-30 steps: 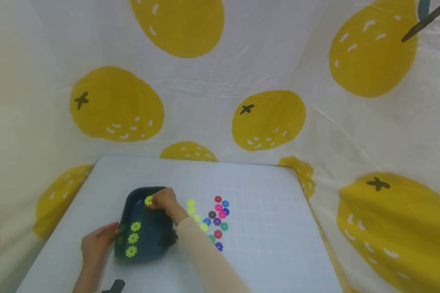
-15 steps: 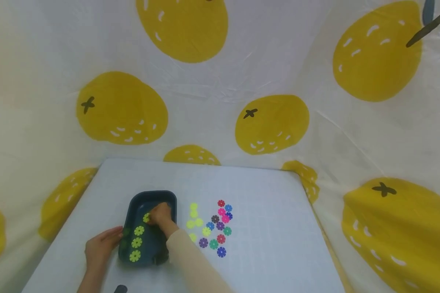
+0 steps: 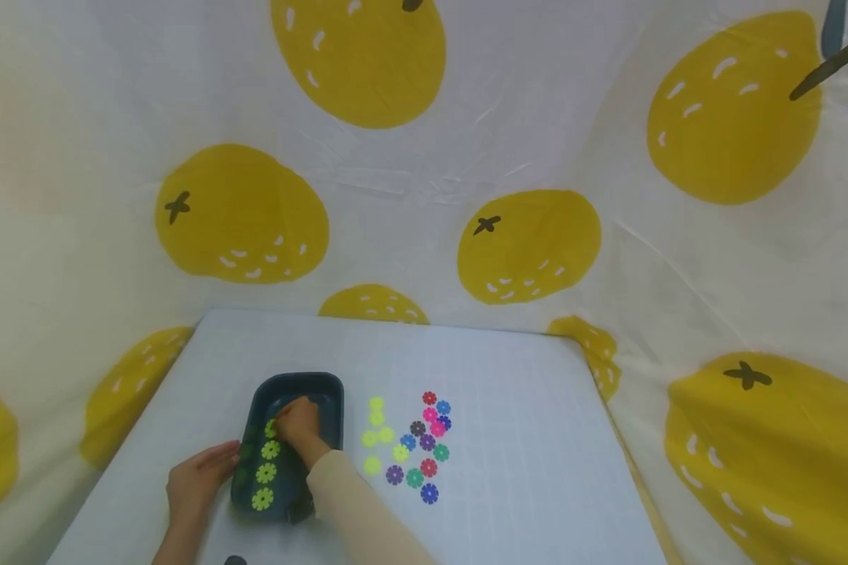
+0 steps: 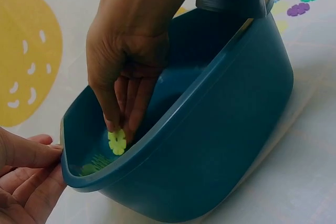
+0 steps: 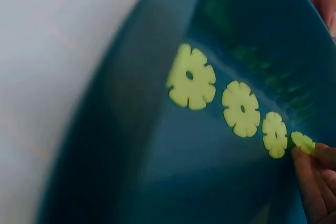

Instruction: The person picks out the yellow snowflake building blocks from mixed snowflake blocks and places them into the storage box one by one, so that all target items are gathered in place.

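My right hand (image 3: 300, 424) reaches down into a dark blue plastic basin (image 4: 210, 135). Its thumb and fingers pinch a yellow-green flower-shaped plastic disc (image 4: 117, 141) close to the basin's floor. Several like it are in a row along the left side, counting the pinched one at the far end; the nearest disc (image 5: 191, 80) lies flat on the floor. Against the basin's left rim, my left hand (image 3: 201, 479) rests with fairly straight fingers touching the outside. Part of the pinched disc is hidden by the right fingertips.
On the white table (image 3: 523, 439), right of the basin, lie several loose yellow-green discs (image 3: 377, 418). Beyond them is a cluster of red, pink, blue, purple, green and dark discs (image 3: 427, 442). A fruit-patterned curtain (image 3: 396, 220) hangs around the table's back and sides.
My right hand has moved from the basin's far end toward me and left, bringing the pinched disc into line with the others. The left hand stays at the rim; the head view has shifted slightly.
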Tool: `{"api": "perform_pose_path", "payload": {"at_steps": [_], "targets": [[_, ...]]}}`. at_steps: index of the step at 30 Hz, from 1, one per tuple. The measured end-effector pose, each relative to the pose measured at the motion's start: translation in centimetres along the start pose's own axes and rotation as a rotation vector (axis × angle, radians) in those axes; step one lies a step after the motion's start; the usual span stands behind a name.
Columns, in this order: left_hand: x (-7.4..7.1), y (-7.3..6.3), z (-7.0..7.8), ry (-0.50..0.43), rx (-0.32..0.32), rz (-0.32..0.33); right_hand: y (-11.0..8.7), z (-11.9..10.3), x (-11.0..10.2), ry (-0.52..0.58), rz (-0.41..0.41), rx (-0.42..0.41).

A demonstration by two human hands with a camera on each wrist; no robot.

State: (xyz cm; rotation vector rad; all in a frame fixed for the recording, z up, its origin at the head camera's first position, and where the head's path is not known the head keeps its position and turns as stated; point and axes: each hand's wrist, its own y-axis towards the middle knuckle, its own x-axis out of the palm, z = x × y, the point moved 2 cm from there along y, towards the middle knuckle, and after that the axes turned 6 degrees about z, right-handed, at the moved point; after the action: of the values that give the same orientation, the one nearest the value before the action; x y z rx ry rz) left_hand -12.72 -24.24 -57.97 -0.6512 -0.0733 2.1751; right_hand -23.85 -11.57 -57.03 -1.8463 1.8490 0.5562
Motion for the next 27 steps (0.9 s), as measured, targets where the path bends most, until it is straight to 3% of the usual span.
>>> {"api": "perform_pose_path", "payload": {"at_steps": [4,11,15,18,23,25,27], "targets": [[0.1,-0.1,-0.2,0.009,0.000,-0.018,0.2,0.1,0.1,-0.071,0.000,-0.028],[-0.1,-0.2,0.3,0.014,0.069,0.005,0.5,0.2,0.4,-0.135,0.001,-0.077],[0.1,-0.2,0.2,0.009,0.049,0.009,0.6,0.3,-0.3,-0.160,-0.013,-0.107],[0.4,-0.3,0.1,-0.003,0.049,-0.008,0.9,0.2,-2.6,-0.071,-0.026,-0.115],[0.2,-0.7,0.4,0.017,0.089,-0.009,2.5,0.4,-8.6,0.256,-0.016,-0.096],[0.0,-0.7,0.5,0.030,0.081,0.000,3.2,1.5,-11.3,0.250,0.007,-0.111],[-0.2,-0.7,0.5,0.032,0.064,-0.003,3.4,3.3,-13.7,0.143,0.041,-0.122]]}}
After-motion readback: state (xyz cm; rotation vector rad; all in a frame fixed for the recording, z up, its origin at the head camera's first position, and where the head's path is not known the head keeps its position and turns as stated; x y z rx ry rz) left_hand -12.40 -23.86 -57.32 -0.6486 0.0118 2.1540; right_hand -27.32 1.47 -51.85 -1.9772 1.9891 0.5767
